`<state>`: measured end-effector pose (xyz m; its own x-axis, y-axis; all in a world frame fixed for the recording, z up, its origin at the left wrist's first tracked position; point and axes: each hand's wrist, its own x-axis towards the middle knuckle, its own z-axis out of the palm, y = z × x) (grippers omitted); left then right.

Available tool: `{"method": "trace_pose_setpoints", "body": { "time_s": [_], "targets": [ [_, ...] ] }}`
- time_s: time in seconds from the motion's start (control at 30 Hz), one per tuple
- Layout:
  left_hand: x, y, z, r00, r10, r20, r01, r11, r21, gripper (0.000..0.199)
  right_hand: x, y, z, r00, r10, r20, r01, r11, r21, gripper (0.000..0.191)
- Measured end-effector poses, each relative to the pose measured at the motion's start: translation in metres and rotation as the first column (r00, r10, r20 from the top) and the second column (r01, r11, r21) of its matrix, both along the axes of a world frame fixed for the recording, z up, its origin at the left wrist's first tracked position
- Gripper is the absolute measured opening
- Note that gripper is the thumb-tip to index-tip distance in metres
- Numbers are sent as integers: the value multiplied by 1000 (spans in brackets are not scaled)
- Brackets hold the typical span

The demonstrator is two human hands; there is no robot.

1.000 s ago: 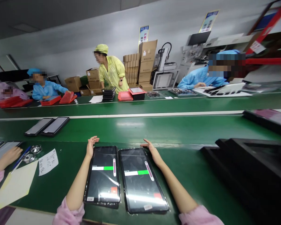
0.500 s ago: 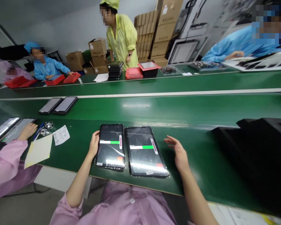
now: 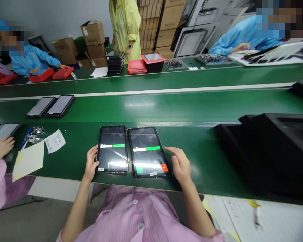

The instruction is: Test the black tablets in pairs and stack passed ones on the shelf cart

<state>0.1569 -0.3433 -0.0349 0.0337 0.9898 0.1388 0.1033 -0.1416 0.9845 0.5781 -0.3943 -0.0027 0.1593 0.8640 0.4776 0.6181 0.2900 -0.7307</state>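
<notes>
Two black tablets lie side by side on the green work surface in front of me, screens lit. The left tablet [image 3: 112, 156] shows a white and green bar. On the right tablet [image 3: 147, 156] there is a similar bar, with a green and a red-orange block near the bottom. My left hand [image 3: 91, 164] rests against the left tablet's left edge, thumb and bent fingers apart, not wrapped round it. Beside the right tablet's right edge is my right hand [image 3: 179, 164], index finger stretched toward the screen, other fingers loosely bent, holding nothing.
Black trays [image 3: 262, 151] are stacked at the right. A handwritten note [image 3: 55, 141] and a yellowish sheet [image 3: 29, 160] lie left, near a co-worker's hand [image 3: 1, 148]. Two more tablets [image 3: 60, 105] sit farther back. Other people work across the bench.
My right hand has moved in toward the right tablet. The slider pop-ups have gone from both screens, and a green block shows on the right one. My left hand's fingers have loosened at the edge.
</notes>
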Motion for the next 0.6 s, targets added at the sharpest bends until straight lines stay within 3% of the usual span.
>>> {"method": "trace_pose_setpoints", "body": {
  "time_s": [0.17, 0.33, 0.4, 0.47, 0.53, 0.6],
  "targets": [
    [-1, 2, 1, 999, -41, 6, 41, 999, 21, 75, -37, -18, 15, 884, 289, 368, -253, 957, -142, 38],
    [-7, 1, 0, 988, -105, -115, 105, 994, -4, 79, -63, -27, 20, 775, 422, 469, -365, 906, -213, 32],
    [-12, 4, 5, 986, -136, -97, 132, 990, -48, 79, -56, -24, 23, 796, 375, 474, -325, 927, -188, 32],
    [-13, 14, 16, 984, -142, -105, 136, 989, -63, 77, -38, -11, 25, 882, 246, 403, -220, 969, -110, 35],
    [-6, 31, 32, 960, -137, -242, 138, 990, -16, 70, -17, 14, 24, 969, 94, 227, -83, 995, -54, 39],
    [13, 56, 49, 889, -135, -437, 184, 980, 70, 57, 0, 50, 19, 1000, -11, -16, 9, 995, -99, 40]
  ]
}}
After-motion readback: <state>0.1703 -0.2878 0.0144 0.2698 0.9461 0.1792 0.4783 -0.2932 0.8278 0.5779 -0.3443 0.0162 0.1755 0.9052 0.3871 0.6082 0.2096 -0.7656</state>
